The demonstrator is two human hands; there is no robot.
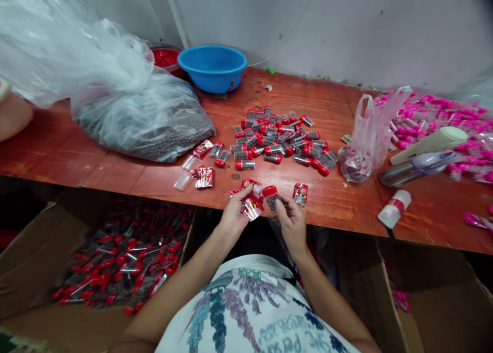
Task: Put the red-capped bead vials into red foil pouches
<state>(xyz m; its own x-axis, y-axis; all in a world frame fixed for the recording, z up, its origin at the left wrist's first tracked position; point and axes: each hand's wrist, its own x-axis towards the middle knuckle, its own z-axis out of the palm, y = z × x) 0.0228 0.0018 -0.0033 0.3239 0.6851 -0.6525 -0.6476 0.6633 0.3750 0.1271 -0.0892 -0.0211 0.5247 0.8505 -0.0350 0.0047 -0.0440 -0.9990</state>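
My left hand (235, 211) is closed on several red printed wrappers (252, 205) just over the table's front edge. Close beside it, my right hand (292, 220) grips a small clear bottle (271, 198) with a red cap and dark pellets inside. A single red wrapper (301, 193) lies on the table right of my right hand. To the left of my hands lie more red wrappers (204, 177) and clear sleeves (182, 180). Beyond my hands spreads a heap of red-capped bottles (275, 142).
A large plastic bag of dark pellets (154, 127) and a blue basin (212, 68) stand at the back left. Rightward are a small plastic bag (358, 163), a heat gun (419, 163) and pink-capped items (435, 116). Below left, a cardboard box (26, 260) holds many red-capped bottles.
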